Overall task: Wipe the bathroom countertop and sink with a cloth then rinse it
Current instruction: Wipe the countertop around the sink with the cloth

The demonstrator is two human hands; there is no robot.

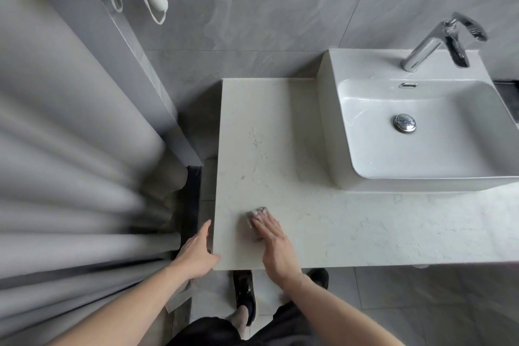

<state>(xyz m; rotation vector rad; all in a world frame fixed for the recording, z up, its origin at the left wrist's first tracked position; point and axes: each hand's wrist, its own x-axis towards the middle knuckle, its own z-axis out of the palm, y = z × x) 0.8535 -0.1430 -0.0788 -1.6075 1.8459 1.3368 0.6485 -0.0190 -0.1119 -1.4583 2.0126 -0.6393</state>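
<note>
The right hand [273,244] lies flat on the countertop [351,227] near its front left corner, fingers stretched forward and close together, pressing down on a small grey cloth [257,215]. The cloth is a crumpled wad, mostly hidden under the fingertips; only its far end and left edge peek out, so it sits just ahead of and under the fingers. It is too bunched to show a clear long axis; if anything it runs roughly with the fingers, pointing away from the person toward the back wall. The hand holds it by pressure from above rather than by a closed grip.

The left hand [196,253] is open, thumb spread, resting against the left front corner of the countertop and holding nothing; it looks like a brace.

The unwiped stretch of stone lies ahead and to the right of the cloth. The sink [421,149] sits well apart at the back right, with the tap [438,42] behind it. The right hand is the nearer one to both, so strokes probably go forward and rightward.
</note>
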